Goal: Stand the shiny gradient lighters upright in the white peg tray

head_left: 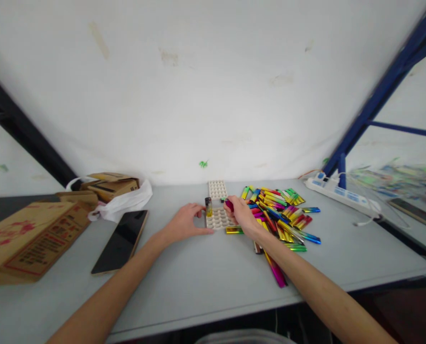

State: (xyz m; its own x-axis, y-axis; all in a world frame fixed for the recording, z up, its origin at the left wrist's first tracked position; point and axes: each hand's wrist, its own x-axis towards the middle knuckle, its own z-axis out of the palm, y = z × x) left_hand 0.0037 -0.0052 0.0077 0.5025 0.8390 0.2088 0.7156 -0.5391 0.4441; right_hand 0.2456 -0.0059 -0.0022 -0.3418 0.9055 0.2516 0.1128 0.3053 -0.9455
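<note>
A white slotted tray (218, 219) lies on the grey table (198, 272), with one yellow lighter (208, 207) standing upright in its left corner. My left hand (184, 222) rests beside the tray's left edge, fingers curved against it. My right hand (239, 215) hovers over the tray's right side, pinching a magenta lighter (229, 204). A pile of shiny multicoloured lighters (281, 212) lies just right of that hand. A second empty tray (217, 189) sits behind the first.
A dark phone (122, 241) lies to the left. Cardboard boxes (30, 239) and a white plastic bag (122, 203) stand at the far left. A white power strip (342, 193) and blue rack posts (374, 102) are at the right.
</note>
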